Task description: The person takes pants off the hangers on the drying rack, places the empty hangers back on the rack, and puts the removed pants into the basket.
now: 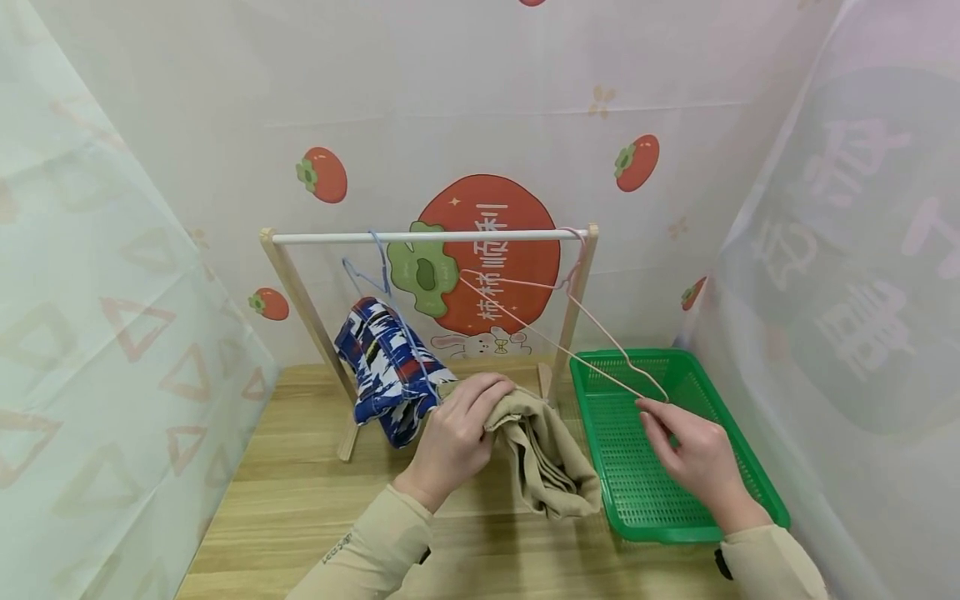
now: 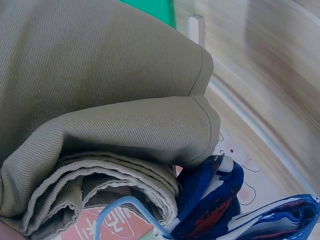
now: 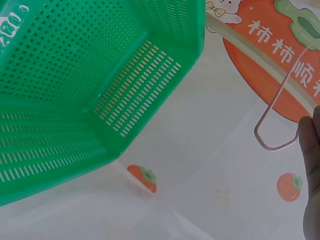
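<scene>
Both hands are loaded. My left hand (image 1: 459, 423) grasps the folded khaki cloth (image 1: 551, 458) at its upper edge, fingers curled over the layers; this grip likely secures the folds while the lower end hangs in front of the rack. My right hand (image 1: 693, 450) pinches the near corner of the pink hanger (image 1: 551, 337) at the fingertips. The hook sits over the white rail (image 1: 435, 237), just beside the right post (image 1: 572, 329); holding the corner toward me appears to steady the frame and present its opening at a slant. The blue hanger (image 1: 387, 275) carries the patterned cloth (image 1: 390, 362) near the left post (image 1: 306, 307).

Clearances: the khaki cloth appears raised above the tabletop (image 1: 262, 467). Its lower right corner is close to the left rim of the green basket (image 1: 633, 450); I cannot tell whether they touch. The patterned cloth is just beside my left hand, so leftward travel is tight. Usable room lies between the khaki cloth and the pink wire. The right post limits sliding of the hook; the right curtain (image 1: 847, 333) bounds the space past the basket.
</scene>
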`<state>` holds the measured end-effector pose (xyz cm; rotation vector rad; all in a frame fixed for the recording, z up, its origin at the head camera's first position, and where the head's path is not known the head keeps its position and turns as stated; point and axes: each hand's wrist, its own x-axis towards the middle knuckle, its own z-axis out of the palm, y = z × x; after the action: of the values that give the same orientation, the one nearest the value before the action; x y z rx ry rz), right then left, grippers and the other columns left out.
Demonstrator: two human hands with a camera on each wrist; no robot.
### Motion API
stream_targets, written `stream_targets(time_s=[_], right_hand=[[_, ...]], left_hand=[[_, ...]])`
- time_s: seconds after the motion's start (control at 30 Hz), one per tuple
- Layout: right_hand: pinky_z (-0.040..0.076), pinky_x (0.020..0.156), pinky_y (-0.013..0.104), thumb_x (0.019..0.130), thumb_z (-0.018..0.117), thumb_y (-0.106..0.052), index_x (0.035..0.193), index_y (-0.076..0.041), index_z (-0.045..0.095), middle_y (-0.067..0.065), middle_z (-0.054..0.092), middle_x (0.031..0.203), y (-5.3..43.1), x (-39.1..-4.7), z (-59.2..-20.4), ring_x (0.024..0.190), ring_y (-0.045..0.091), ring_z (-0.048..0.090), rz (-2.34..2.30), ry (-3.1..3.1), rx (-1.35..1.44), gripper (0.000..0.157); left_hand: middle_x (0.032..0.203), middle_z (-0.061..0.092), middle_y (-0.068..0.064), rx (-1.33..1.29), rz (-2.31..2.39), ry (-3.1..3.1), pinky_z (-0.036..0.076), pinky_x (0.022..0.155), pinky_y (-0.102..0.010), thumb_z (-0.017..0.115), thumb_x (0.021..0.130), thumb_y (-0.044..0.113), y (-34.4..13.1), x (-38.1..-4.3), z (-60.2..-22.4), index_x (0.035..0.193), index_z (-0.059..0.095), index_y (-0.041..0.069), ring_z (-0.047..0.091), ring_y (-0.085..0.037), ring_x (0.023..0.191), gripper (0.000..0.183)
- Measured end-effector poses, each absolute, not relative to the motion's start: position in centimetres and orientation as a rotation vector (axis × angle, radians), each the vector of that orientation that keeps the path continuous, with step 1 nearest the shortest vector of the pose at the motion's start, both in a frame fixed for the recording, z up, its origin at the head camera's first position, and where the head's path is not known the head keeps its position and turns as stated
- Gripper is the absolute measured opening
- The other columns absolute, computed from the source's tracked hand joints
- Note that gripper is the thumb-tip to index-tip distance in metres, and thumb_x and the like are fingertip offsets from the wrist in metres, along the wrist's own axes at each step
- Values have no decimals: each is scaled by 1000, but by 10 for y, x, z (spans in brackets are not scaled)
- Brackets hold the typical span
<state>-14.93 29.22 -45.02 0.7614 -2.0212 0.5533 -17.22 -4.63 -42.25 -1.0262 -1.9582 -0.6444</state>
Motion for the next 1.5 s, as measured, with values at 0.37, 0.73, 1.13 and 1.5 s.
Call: stream_targets(time_s=[0.37,0.73,1.13,1.5], right_hand=[[49,54,18,108,50,-38,114,-1,75,4,76,89,287,-143,-454,67,7,65,666,-2062,826,45],[55,67,21,103,62,-27,130,-6,69,8,78,104,280,-131,-449,85,16,74,734,-2200,874,35],[15,121,13,95,50,-67,160,8,10,19,20,169,245,-119,-448,156,16,21,948,-2437,1118,107],[46,111,39,81,84,-29,162,2,9,14,20,170,202,-108,-447,146,33,41,766,-2457,794,115]], left_hand=[[123,66,-12,-976,-679,-1961,56,99,-37,64,74,-13,-45,-173,-421,125,66,3,66,-27,112,53],[121,67,-11,-927,-668,-1949,58,93,-39,64,74,-12,-41,-175,-423,124,67,4,68,-27,107,53],[119,68,-11,-830,-724,-1954,58,94,-39,64,76,-11,-35,-175,-417,122,67,3,68,-27,106,48],[118,68,-10,-843,-739,-1961,58,93,-37,64,73,-13,-30,-170,-413,122,67,4,69,-26,104,51]])
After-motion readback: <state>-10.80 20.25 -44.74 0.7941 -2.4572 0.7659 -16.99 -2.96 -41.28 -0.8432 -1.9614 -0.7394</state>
